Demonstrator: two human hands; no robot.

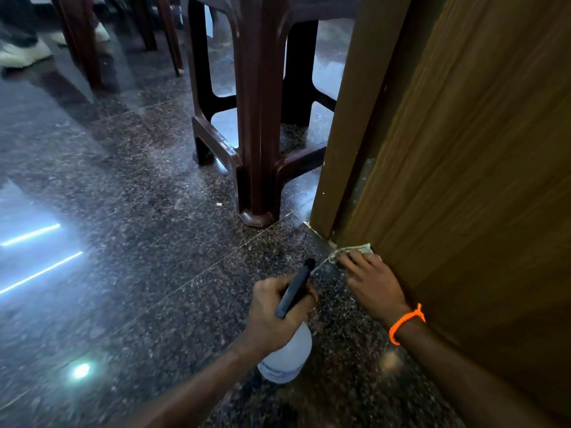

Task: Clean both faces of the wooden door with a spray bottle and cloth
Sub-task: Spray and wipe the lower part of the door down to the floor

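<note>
L arm: bare, no sleeve, nothing worn | R arm: bare, no sleeve | R wrist: thin orange thread band (406,322), knotted, short loose end

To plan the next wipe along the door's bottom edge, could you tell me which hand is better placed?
The right hand: it already presses the cloth against the wooden door near the floor. The left hand is off the door, gripping the spray bottle.

Polished dark speckled granite floor (123,180) carries bright light reflections at left. Brown plastic stool (256,118) stands on it, one foot beside the door frame (349,118). More brown furniture legs (77,41) and pale shoes (24,54), blurred, at top left.
</note>
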